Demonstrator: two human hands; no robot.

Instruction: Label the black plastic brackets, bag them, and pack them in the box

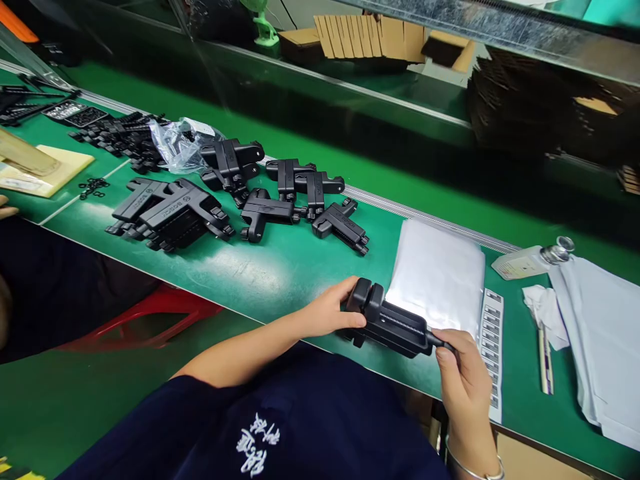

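Note:
A black plastic clamp-like holder [400, 328] is held level above the table's front edge. Its jaw-like end is in my left hand [327, 311], with the thumb lying along the near side. At the other end, my right hand [465, 370] pinches the dark rod or knob that sticks out; the fingers partly cover it. Beneath and beyond the holder lies a stack of clear plastic bags [435, 267]. A sheet of printed labels [493, 353] is beside my right hand.
Similar black holders [270, 212] and a larger pair [175, 210] lie to the left, near a crumpled plastic bag [180, 143]. To the right are a bottle [523, 262], a pen [545, 363] and white sheets [607, 360]. Another person's hand [7, 208] shows far left.

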